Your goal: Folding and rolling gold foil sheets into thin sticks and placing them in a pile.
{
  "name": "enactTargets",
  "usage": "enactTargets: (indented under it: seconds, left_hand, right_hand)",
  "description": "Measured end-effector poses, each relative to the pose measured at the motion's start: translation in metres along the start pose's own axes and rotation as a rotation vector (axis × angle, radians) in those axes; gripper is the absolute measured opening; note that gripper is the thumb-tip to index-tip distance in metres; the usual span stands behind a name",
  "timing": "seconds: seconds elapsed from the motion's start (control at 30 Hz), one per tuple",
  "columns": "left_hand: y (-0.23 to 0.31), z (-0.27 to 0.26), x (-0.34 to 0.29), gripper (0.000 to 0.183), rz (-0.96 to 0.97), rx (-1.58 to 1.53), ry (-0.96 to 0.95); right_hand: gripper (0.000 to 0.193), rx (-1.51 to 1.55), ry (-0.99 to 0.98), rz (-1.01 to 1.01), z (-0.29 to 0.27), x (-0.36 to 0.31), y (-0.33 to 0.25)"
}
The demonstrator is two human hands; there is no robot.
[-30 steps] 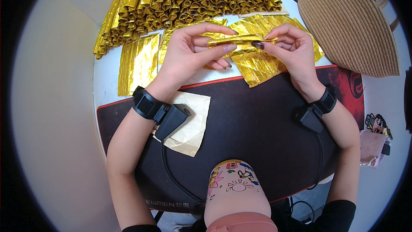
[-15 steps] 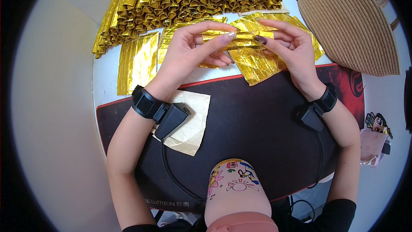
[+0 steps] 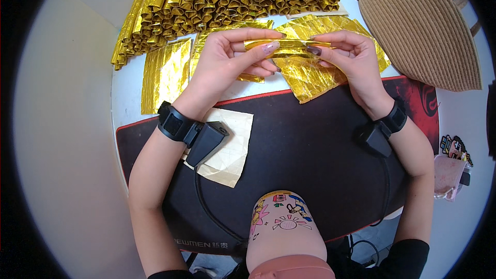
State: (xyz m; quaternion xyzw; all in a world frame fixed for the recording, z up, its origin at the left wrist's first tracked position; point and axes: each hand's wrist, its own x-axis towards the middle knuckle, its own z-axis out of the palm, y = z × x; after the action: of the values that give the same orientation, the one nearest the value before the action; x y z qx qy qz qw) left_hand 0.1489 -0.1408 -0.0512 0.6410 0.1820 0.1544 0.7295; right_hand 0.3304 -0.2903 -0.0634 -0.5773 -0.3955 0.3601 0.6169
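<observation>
Between my two hands is a narrow gold foil paper roll [image 3: 295, 46], held level above the far part of the desk. My left hand [image 3: 233, 56] pinches its left end, thumb in front and fingers behind. The right end is gripped by my right hand [image 3: 347, 54], its thumb pressed on the near side. Behind and below the roll lie flat gold foil sheets [image 3: 315, 80], partly hidden by the hands. Another gold sheet [image 3: 168, 77] lies left of my left hand. Under my left wrist a pale paper sheet [image 3: 232, 150] rests on the mat.
A large stack of gold foil tubes [image 3: 222, 5] fills the far side. A dark desk mat [image 3: 299, 144] with a red edge covers the near desk. At the far right stands a woven straw bag [image 3: 418, 26]. A pink patterned cup [image 3: 284, 227] is close to me. Cables hang from both wrist devices.
Both hands still hold the roll in nearly the same place. The fingers of my right hand have dropped slightly and closed in on its right end; my left thumb has shifted a little left.
</observation>
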Motion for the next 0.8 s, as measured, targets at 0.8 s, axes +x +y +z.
enactTargets:
  seconds: [0.8]
  left_hand:
    - [0.001, 0.006, 0.0, 0.035, -0.038, 0.097, -0.051]
  right_hand:
    - [0.023, -0.006, -0.11, 0.035, 0.002, -0.003, -0.006]
